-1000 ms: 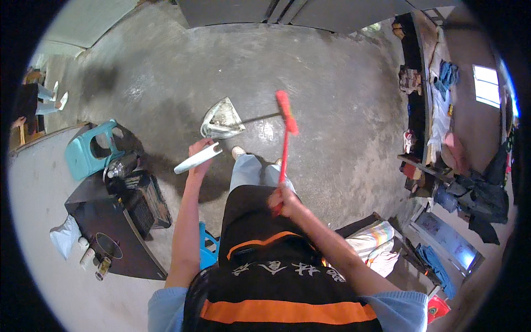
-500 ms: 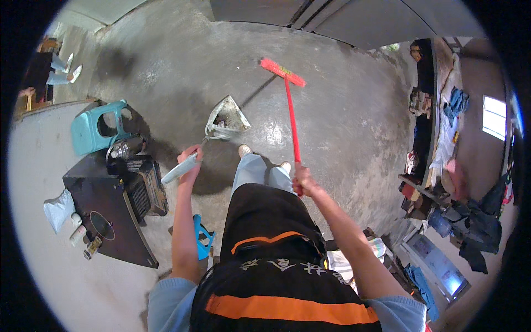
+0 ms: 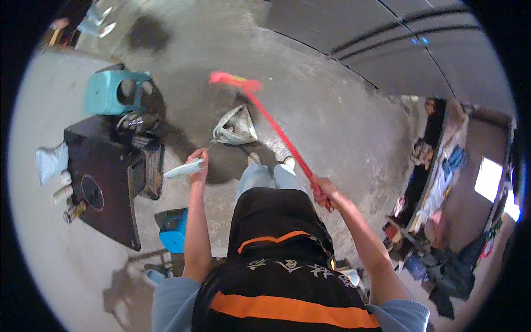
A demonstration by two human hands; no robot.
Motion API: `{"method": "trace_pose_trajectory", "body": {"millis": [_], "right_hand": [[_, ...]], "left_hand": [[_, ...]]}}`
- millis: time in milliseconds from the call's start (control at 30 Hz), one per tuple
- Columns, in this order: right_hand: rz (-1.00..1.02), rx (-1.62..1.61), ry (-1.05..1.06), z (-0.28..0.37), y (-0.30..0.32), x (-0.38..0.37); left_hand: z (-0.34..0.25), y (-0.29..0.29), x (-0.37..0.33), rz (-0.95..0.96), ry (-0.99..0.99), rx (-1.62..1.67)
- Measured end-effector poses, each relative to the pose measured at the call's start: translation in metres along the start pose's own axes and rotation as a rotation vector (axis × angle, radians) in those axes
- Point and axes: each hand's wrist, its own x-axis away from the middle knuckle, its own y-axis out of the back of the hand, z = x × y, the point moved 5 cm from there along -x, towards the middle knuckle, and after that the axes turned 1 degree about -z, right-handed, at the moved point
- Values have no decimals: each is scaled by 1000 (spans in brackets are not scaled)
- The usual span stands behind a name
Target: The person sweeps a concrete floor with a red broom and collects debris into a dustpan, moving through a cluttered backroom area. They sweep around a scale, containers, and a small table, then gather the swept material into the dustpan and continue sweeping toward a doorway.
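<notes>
Could clip the dustpan (image 3: 221,124) by swinging the red broom (image 3: 279,134) too low — or spill from it by jerking the pale handle (image 3: 180,170), wrapped in left hand (image 3: 199,174). Gripping broom tightly in right hand (image 3: 325,191), with dustpan just ahead of shoes (image 3: 289,162). Counting: one broom, one dustpan, two shoes, one turquoise stool (image 3: 100,93), one blue stool (image 3: 174,235).

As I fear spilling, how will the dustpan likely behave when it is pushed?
The dustpan looks thin-walled, so probably light. Open-fronted, it may spill contents if tilted; its tall handle could topple it unless the left hand steadies it.
</notes>
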Motion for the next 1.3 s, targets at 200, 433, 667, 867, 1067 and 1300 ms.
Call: {"method": "trace_pose_trajectory", "body": {"millis": [200, 433, 667, 867, 1067, 1300], "right_hand": [[-191, 174, 55, 35, -57, -97], [289, -141, -297, 95, -46, -42], [287, 92, -139, 221, -27, -23], [65, 39, -187, 310, 5, -37], [-107, 119, -151, 366, 9, -59], [-168, 252, -162, 394, -35, -73]], "left_hand": [[31, 23, 19, -279, -115, -177], [45, 33, -25, -339, 240, 13], [-60, 85, -93, -432, 243, 216], [-147, 134, -137, -442, 288, 499], [-180, 153, -241, -372, 316, 653], [-223, 102, -414, -183, 165, 839]]}}
